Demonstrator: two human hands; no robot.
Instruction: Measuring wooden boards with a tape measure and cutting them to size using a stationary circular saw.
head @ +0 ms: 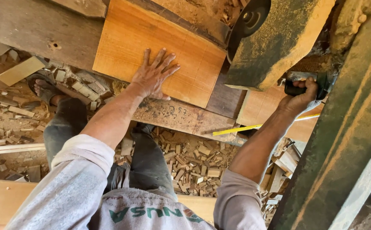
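Grey sleeves (79,179) and dark trousers fill the bottom of the view, and beyond the knees the floor is thick with small wood offcuts (194,159), with one sandalled foot (45,87) out among them. Judging by that heap, a good deal of cutting has been done at this spot.

Farther out, the left hand (153,76) lies flat on a pale, squarish wooden board (160,47), fingers spread wide and the palm near the board's close edge, pressing down and not gripping anything. The board rests on a dark, worn saw bench (40,30), its far right corner close beside the round blade guard (249,19) of the machine. No fresh kerf is visible in its face, so this piece looks uncut as yet, though the corner by the blade is partly hidden and I cannot be sure.

To the right, the right hand (300,97) is closed in a fist around a black handle (296,89) under the sawdust-caked machine housing (279,40). A yellow rule or strip (253,127) lies just below that wrist, over another pale board (264,106). A green, dusty frame post (347,127) runs down the right edge.

Positioning seems finished, with one hand steadying and one on the control; the cut itself appears to be what is left.
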